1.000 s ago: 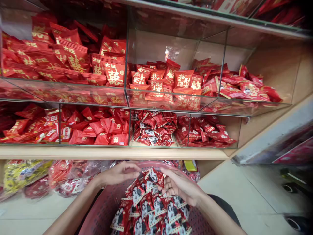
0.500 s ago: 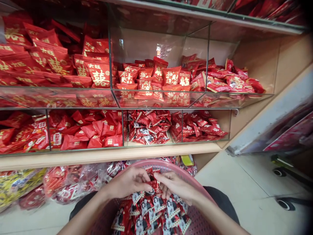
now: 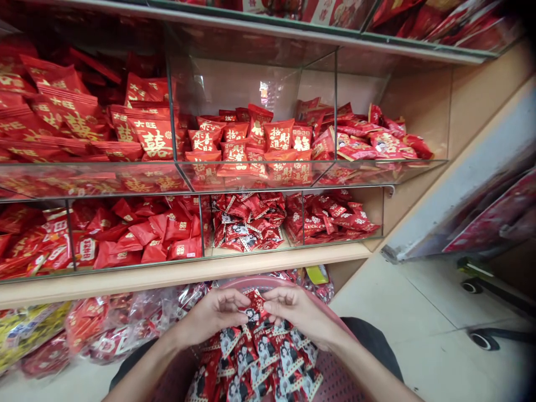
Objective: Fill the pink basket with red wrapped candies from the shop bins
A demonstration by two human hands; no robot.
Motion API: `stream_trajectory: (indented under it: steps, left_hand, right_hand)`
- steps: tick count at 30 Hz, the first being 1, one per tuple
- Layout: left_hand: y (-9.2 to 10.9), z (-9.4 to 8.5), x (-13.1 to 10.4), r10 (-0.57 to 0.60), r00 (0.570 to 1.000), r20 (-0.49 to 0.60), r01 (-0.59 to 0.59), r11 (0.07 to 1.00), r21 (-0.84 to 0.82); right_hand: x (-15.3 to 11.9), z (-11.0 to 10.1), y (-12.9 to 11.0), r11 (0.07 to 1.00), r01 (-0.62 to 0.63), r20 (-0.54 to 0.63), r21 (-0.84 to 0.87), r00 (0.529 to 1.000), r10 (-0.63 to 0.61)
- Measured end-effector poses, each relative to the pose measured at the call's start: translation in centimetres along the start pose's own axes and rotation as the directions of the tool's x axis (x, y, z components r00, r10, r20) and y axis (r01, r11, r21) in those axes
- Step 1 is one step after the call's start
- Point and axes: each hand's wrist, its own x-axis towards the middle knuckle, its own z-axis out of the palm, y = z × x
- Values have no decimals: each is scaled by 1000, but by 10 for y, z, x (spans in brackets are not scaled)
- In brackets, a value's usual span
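A small red candy packet (image 3: 256, 308) with gold marks and a black-and-white picture is held between my two hands. My left hand (image 3: 220, 310) pinches its left edge with thumb and fingers. On the opposite edge, my right hand (image 3: 291, 308) grips with thumb and fingertips. Just below lie several similar red packets (image 3: 263, 354), printed with black-and-white figures, overlapping in rows. They rest in a pink perforated plastic basket (image 3: 329, 318) between my dark-clad knees.
Ahead, a wooden shelf unit (image 3: 293, 258) has glass-divided compartments of red candy packets (image 3: 154, 137). One lower compartment holds packets (image 3: 247, 223) resembling those in the basket. Plastic bags of candy (image 3: 113, 324) lie on the floor at left. A wheeled chair base (image 3: 486, 338) stands at right.
The view has shifted slightly, with the shelves moving left and a little down. My hands have spread slightly apart around the packet, and more of its face now shows.
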Motion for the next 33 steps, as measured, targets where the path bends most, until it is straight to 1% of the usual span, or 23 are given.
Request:
stream_trajectory:
  steps: [2, 4, 6, 10, 13, 17, 20, 24, 27, 29, 33]
  left_hand:
    - [1, 0, -1, -43, 999, 1, 43, 999, 25]
    - [3, 0, -3, -88, 995, 40, 85, 994, 71]
    - [4, 0, -4, -113, 990, 87, 103, 989, 108]
    - [5, 2, -6, -117, 984, 131, 101, 987, 125]
    - [6, 4, -7, -111, 985, 134, 95, 988, 121]
    - [9, 5, -8, -107, 983, 150, 95, 992, 85]
    - [10, 7, -9, -94, 983, 156, 85, 995, 61]
    - [9, 8, -7, -46, 993, 109, 41, 998, 49]
    - [9, 10, -7, -31, 996, 83, 25, 998, 63]
    - [9, 11, -7, -37, 995, 97, 28, 996, 90]
    - [7, 13, -8, -21, 985, 171, 4, 995, 95]
  right_hand:
    - [-2, 0, -4, 1000, 17, 8, -9, 1000, -17]
    - [-3, 1, -6, 999, 36, 8, -36, 999, -35]
    - [-2, 1, -5, 995, 50, -9, -91, 999, -51]
    - [1, 1, 4, 962, 121, -65, -246, 988, -141]
    - [2, 1, 8, 924, 174, -97, -340, 971, -218]
    - [-3, 4, 4, 871, 243, -108, -427, 943, -316]
    - [-6, 7, -1, 859, 267, -144, -437, 922, -360]
    - [-6, 7, -4, 888, 266, -191, -374, 915, -355]
    - [-4, 4, -4, 914, 256, -197, -316, 924, -327]
    - [-3, 2, -3, 922, 243, -167, -301, 939, -302]
    - [-2, 0, 0, 933, 206, -93, -295, 966, -242]
